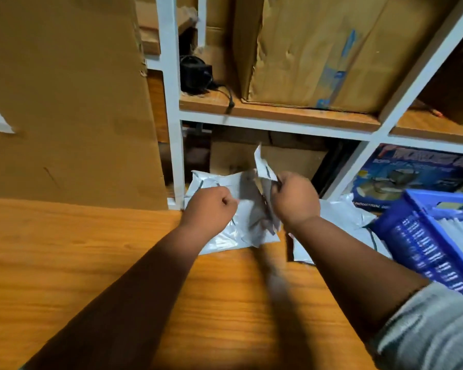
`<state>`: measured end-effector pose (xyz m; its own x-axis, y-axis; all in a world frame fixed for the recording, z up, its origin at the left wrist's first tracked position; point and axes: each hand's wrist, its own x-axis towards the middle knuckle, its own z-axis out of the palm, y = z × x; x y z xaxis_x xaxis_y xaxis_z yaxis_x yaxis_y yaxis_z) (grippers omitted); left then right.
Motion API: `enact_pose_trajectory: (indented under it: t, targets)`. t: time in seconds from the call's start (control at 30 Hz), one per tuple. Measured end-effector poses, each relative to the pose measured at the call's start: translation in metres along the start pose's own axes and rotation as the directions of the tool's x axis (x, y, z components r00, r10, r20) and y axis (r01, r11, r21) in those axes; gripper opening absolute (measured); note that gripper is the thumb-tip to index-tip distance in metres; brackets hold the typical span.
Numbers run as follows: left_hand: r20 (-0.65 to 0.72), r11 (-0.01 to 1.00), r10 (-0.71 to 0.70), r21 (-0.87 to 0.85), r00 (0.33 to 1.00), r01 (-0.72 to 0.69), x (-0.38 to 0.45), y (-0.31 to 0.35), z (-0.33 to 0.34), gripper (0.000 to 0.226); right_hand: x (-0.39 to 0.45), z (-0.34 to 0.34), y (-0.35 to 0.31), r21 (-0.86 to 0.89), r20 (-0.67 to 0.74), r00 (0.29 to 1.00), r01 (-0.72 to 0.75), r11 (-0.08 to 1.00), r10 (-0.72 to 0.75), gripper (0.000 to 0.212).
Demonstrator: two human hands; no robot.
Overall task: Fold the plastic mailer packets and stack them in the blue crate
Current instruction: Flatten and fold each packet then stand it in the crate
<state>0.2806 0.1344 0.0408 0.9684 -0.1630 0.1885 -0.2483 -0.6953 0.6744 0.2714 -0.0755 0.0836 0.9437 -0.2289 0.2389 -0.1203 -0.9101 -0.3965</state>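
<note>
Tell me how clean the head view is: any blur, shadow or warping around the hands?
Head view: the mailer flap by the right hand smears with motion blur; the left hand is sharper; both forearms throw dark shadows on the table; wide-angle warping bends the shelf posts; the crate looks soft at the edge.

Creased white mailer [241, 209] on desk, blue crate [425, 236] right

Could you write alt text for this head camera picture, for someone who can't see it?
Two hands, the left hand and right hand, grip a crumpled white plastic mailer on a wooden table. A blue crate sits at right, cardboard boxes behind.
</note>
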Motion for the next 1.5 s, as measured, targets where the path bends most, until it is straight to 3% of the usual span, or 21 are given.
enact_pose_trajectory:
  t: [0.1,0.17,0.2,0.27,0.3,0.37,0.43,0.5,0.6,0.67,0.8,0.9,1.0,1.07,1.13,1.2,1.27,1.37,1.5]
  targets:
    - [-0.033,0.937,-0.185,-0.308,0.982,0.166,-0.022,0.015,-0.003,0.032,-0.018,-0.044,-0.002,0.374,-0.046,0.987,-0.128,0.918,0.157,0.017]
    - [0.106,0.758,-0.326,-0.566,0.940,0.326,-0.040,0.029,-0.005,0.030,-0.037,-0.069,-0.008,0.695,0.135,0.948,-0.298,0.655,0.288,0.018]
    - [0.223,0.598,-0.382,-0.680,0.897,0.424,-0.051,0.036,-0.004,0.033,-0.048,-0.080,-0.008,0.780,0.239,0.922,-0.368,0.506,0.303,0.017]
    - [0.470,0.271,-0.365,-0.772,0.804,0.575,-0.072,0.046,0.002,0.046,-0.068,-0.095,-0.003,0.831,0.341,0.895,-0.431,0.351,0.289,0.012]
    - [0.539,0.169,-0.316,-0.778,0.781,0.605,-0.081,0.049,0.005,0.053,-0.079,-0.099,0.001,0.842,0.371,0.885,-0.448,0.300,0.282,0.010]
    - [0.588,0.013,-0.280,-0.788,0.759,0.616,-0.095,0.050,0.015,0.054,-0.102,-0.097,0.018,0.836,0.438,0.857,-0.500,0.227,0.273,0.014]
    - [0.544,-0.055,-0.366,-0.823,0.755,0.566,-0.107,0.054,0.025,0.043,-0.129,-0.090,0.039,0.786,0.537,0.799,-0.590,0.185,0.270,0.022]
    - [0.437,0.032,-0.515,-0.850,0.738,0.526,-0.123,0.059,0.034,0.028,-0.156,-0.083,0.062,0.734,0.611,0.738,-0.664,0.143,0.287,0.024]
    - [0.216,0.428,-0.599,-0.728,0.771,0.536,-0.158,0.056,0.047,0.034,-0.192,-0.074,0.099,0.681,0.650,0.670,-0.723,0.116,0.360,0.028]
    - [0.182,0.598,-0.594,-0.552,0.784,0.581,-0.187,0.058,0.057,0.045,-0.212,-0.071,0.127,0.632,0.651,0.637,-0.756,0.172,0.413,0.031]
    - [0.263,0.567,-0.603,-0.522,0.753,0.637,-0.241,0.081,0.082,0.024,-0.253,-0.066,0.183,0.514,0.680,0.574,-0.817,0.262,0.457,0.029]
    - [0.236,0.708,-0.592,-0.305,0.771,0.637,-0.267,0.084,0.101,0.022,-0.282,-0.067,0.216,0.448,0.670,0.587,-0.808,0.383,0.454,0.041]
    - [-0.015,0.794,-0.607,0.036,0.794,0.607,-0.280,0.075,0.110,0.023,-0.300,-0.072,0.247,0.294,0.459,0.706,-0.693,0.658,0.539,0.052]
    - [-0.136,0.808,-0.571,0.081,0.809,0.584,-0.279,0.076,0.116,0.039,-0.303,-0.077,0.257,0.243,0.321,0.796,-0.593,0.768,0.513,0.045]
    - [-0.185,0.817,-0.545,0.102,0.818,0.568,-0.268,0.082,0.125,0.046,-0.298,-0.076,0.252,0.228,0.241,0.884,-0.452,0.862,0.400,0.035]
    - [-0.172,0.804,-0.509,0.257,0.843,0.537,-0.256,0.083,0.143,0.050,-0.286,-0.068,0.233,0.184,0.144,0.967,-0.233,0.955,0.208,0.025]
    - [-0.126,0.764,-0.506,0.394,0.854,0.511,-0.249,0.082,0.162,0.064,-0.275,-0.052,0.206,0.061,0.089,0.996,-0.012,0.998,0.006,0.032]
    - [-0.112,0.727,-0.500,0.484,0.859,0.487,-0.253,0.073,0.185,0.073,-0.261,-0.018,0.165,-0.139,0.215,0.968,0.164,0.977,-0.132,0.051]
    - [-0.112,0.678,-0.500,0.566,0.859,0.468,-0.252,0.059,0.199,0.076,-0.259,0.035,0.143,-0.154,0.416,0.882,0.309,0.938,-0.222,0.060]
